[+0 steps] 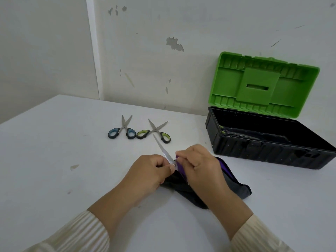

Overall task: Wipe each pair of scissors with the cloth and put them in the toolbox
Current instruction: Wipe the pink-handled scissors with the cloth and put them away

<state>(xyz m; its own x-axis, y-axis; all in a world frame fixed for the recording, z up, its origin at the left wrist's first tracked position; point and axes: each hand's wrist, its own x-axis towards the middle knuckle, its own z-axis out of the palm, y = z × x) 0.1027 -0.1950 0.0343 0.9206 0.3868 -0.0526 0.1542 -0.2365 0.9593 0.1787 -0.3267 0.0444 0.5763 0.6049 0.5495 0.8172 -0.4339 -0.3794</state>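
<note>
Blue-handled scissors (122, 130) and green-handled scissors (154, 132) lay beyond the fingers. The left hand (147, 171) gripped the held scissors (164, 150), and the right hand (198, 164) pinched the cloth (236, 186) against them. Wiping seemed underway. Next would come a carry rightward into the open toolbox (272, 151).

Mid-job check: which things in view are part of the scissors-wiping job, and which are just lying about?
Job: steel-bladed scissors pinched by left hand; dark grey cloth with purple edge, gripped by right hand; blue-handled scissors; green-handled scissors; black plastic toolbox with open green lid; scissors already inside it.
Not the job: white table; chipped white wall.
</note>
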